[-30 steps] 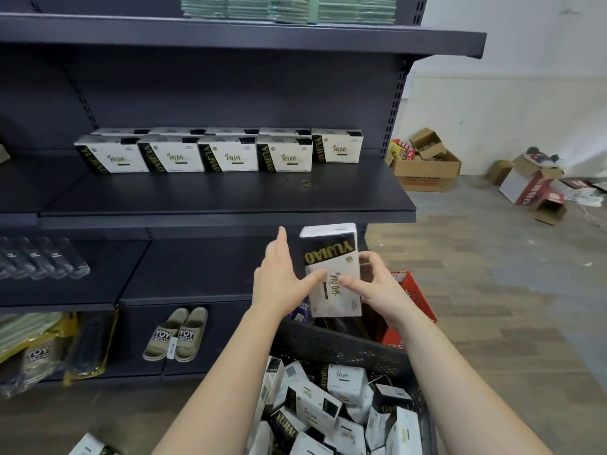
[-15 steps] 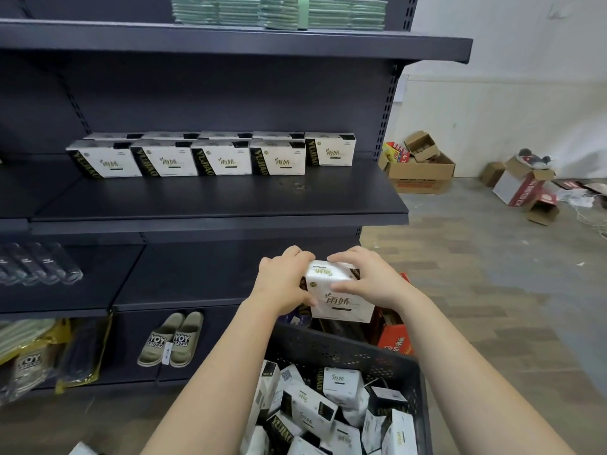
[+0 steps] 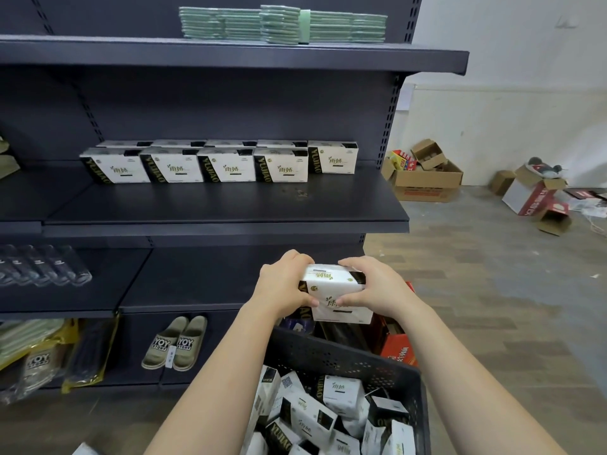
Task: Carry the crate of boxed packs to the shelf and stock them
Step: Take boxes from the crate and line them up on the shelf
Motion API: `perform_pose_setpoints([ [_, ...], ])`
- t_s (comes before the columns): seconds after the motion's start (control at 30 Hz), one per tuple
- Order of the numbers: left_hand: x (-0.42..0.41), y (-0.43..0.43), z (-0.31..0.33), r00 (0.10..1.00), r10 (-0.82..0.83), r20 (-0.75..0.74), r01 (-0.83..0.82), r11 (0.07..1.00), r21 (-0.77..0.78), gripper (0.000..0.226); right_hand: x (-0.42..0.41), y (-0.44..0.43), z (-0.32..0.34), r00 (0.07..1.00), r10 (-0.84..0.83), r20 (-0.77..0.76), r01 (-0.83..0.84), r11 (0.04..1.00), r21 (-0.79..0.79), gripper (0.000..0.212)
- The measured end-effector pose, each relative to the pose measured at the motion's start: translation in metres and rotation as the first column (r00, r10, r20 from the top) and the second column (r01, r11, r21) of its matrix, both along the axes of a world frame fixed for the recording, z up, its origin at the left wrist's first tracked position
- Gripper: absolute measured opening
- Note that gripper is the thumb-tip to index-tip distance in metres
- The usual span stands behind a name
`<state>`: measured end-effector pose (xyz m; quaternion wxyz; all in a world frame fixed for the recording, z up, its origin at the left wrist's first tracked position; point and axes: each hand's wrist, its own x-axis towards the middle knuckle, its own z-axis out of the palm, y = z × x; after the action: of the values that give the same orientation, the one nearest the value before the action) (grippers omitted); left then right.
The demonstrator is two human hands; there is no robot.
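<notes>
Boxed pack (image 3: 338,295) is gripped end-to-end by left hand (image 3: 284,284) and right hand (image 3: 372,287), long axis left-right; shelf (image 3: 230,205) lies far, above.

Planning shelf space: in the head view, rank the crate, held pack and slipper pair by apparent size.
1. crate.
2. held pack and slipper pair look alike; the pack is nearer, so unranked.

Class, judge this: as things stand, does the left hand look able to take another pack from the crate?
Probably not yet: the left hand and right hand both grip one pack above the crate. Nothing blocks the way, but it is occupied.
</notes>
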<state>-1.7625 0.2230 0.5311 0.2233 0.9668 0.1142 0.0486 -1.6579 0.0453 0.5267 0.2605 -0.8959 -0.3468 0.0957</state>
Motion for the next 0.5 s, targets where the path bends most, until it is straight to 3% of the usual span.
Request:
perform_pose_setpoints([
  [0.27,0.003,-0.023,0.001,0.999,0.036,0.026,-0.037,0.998,0.051,0.064,0.004,-0.010,-0.003,0.999,-0.032,0.044,0.033,0.999,-0.010,0.076],
  [0.5,0.020,-0.025,0.015,0.995,0.036,0.091,-0.053,0.982,0.182,0.071,0.015,-0.006,0.008,0.992,-0.067,0.103,0.063,0.997,0.037,0.068],
])
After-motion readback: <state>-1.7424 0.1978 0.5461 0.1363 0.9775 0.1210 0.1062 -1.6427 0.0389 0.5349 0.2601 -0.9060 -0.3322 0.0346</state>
